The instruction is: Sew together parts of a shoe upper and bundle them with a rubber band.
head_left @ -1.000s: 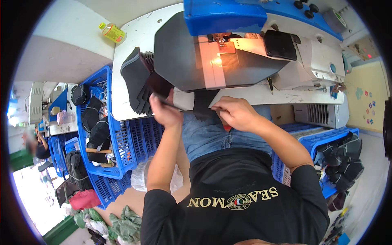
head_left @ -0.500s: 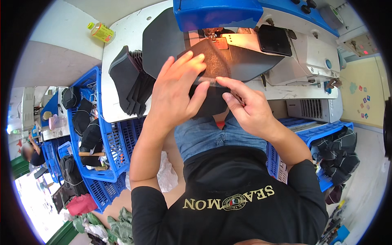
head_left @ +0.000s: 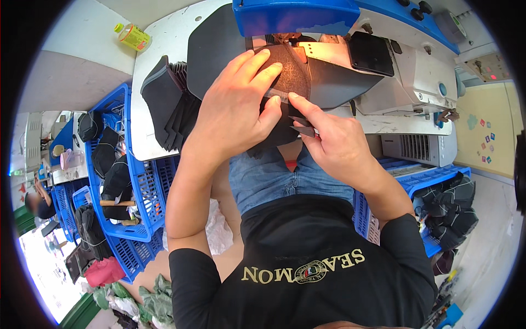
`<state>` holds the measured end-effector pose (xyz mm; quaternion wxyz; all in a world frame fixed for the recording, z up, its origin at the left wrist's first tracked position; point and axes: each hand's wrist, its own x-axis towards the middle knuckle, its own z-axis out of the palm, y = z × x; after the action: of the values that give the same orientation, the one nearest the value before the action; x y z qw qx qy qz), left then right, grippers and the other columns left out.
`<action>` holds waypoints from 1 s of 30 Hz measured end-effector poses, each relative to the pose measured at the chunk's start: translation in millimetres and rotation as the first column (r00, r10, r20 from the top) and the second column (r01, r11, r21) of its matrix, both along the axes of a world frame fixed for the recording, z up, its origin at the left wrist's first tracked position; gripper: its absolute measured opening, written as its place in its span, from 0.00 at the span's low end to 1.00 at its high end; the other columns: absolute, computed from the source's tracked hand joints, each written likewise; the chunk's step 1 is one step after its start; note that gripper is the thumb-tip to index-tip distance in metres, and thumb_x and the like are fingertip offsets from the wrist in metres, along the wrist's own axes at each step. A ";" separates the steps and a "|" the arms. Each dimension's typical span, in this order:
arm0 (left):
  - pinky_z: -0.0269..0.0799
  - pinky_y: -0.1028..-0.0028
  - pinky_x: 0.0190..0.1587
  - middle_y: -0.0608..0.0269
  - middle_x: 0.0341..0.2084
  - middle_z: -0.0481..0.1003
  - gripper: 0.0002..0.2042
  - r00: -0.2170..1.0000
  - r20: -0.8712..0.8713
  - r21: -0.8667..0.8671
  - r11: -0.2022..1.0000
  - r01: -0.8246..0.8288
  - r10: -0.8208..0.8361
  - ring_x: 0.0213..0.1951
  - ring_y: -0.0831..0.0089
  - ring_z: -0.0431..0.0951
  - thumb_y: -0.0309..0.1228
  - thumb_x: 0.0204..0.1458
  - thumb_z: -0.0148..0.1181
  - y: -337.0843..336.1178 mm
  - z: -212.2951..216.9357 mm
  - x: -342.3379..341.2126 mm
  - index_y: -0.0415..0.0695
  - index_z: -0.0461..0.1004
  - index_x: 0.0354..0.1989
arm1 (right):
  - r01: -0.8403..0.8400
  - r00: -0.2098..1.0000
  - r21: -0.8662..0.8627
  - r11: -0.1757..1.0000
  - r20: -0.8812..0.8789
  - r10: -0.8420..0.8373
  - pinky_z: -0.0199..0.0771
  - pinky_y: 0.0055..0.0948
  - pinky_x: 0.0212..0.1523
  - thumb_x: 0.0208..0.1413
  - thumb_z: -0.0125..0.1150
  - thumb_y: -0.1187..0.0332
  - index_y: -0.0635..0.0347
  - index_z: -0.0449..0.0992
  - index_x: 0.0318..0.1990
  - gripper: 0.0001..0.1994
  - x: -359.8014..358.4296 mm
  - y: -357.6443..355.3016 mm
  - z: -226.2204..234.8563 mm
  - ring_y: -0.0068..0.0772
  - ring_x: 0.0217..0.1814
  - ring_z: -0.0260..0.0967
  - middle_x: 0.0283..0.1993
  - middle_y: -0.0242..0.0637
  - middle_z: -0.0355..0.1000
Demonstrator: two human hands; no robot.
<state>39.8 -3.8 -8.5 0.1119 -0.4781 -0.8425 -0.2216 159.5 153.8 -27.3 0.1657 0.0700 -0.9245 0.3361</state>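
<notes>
A dark, domed fabric panel [head_left: 289, 74] lies under the lit needle area of a sewing machine [head_left: 296, 19], with a pale strip [head_left: 278, 95] along its near edge. My left hand [head_left: 235, 101] rests on the panel's left side, fingers stretched over it and thumb apart near the strip. My right hand [head_left: 335, 134] is closed around small dark-bladed thread snips [head_left: 303, 127], whose two points stick out leftward. Its index fingertip touches the panel at the strip's right end. More black fabric [head_left: 279, 129] hangs below the panel toward my lap.
Stacked black fabric pieces [head_left: 170, 104] lie on the white table [head_left: 147, 57] at left. A yellow-labelled bottle [head_left: 133, 37] stands behind them; a black phone [head_left: 371, 53] rests by the machine. Blue crates [head_left: 145, 192] with black bundles flank me. A person [head_left: 44, 202] is far left.
The panel has shifted slightly up toward the needle, and both hands have moved with it. The snips' blades now show out of my right hand.
</notes>
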 end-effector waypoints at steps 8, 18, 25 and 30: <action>0.58 0.60 0.62 0.43 0.53 0.68 0.19 1.000 0.007 -0.097 0.995 0.030 -0.030 0.58 0.49 0.64 0.31 0.48 0.52 -2.6 8.7 -2.9 0.36 0.72 0.48 | 0.030 0.999 0.145 0.989 -0.026 -0.027 0.72 0.35 0.26 0.43 0.65 0.73 0.59 0.70 0.53 0.25 -1.3 -3.9 4.8 0.40 0.27 0.74 0.28 0.39 0.74; 0.63 0.62 0.58 0.47 0.51 0.70 0.14 0.999 0.027 -0.058 0.998 0.028 -0.027 0.56 0.52 0.67 0.29 0.51 0.54 -1.0 11.0 -12.0 0.40 0.74 0.45 | 0.050 0.997 0.265 0.963 0.039 -0.063 0.72 0.36 0.24 0.43 0.66 0.64 0.61 0.72 0.49 0.24 -7.9 -7.0 17.5 0.40 0.27 0.74 0.26 0.38 0.74; 0.68 0.65 0.50 0.57 0.44 0.73 0.11 0.996 0.083 -0.088 0.996 0.021 -0.014 0.49 0.58 0.71 0.25 0.48 0.58 3.9 18.1 -20.2 0.41 0.76 0.40 | 0.069 0.994 0.320 0.945 0.052 -0.091 0.72 0.35 0.25 0.43 0.65 0.68 0.57 0.74 0.47 0.20 -14.8 -5.8 19.8 0.40 0.27 0.74 0.26 0.37 0.74; 0.72 0.66 0.44 0.61 0.38 0.75 0.08 0.998 -0.063 -0.022 0.999 0.028 -0.029 0.43 0.61 0.74 0.26 0.46 0.59 2.8 10.4 -25.2 0.43 0.77 0.36 | 0.060 0.998 0.325 0.944 -0.005 -0.062 0.72 0.37 0.23 0.43 0.65 0.65 0.61 0.73 0.39 0.15 -20.5 -4.7 21.2 0.42 0.25 0.74 0.23 0.39 0.73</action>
<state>14.6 -1.0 2.0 0.1304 -0.4979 -0.8340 -0.1990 139.0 149.1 -6.2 0.1596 0.0665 -0.9694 0.1743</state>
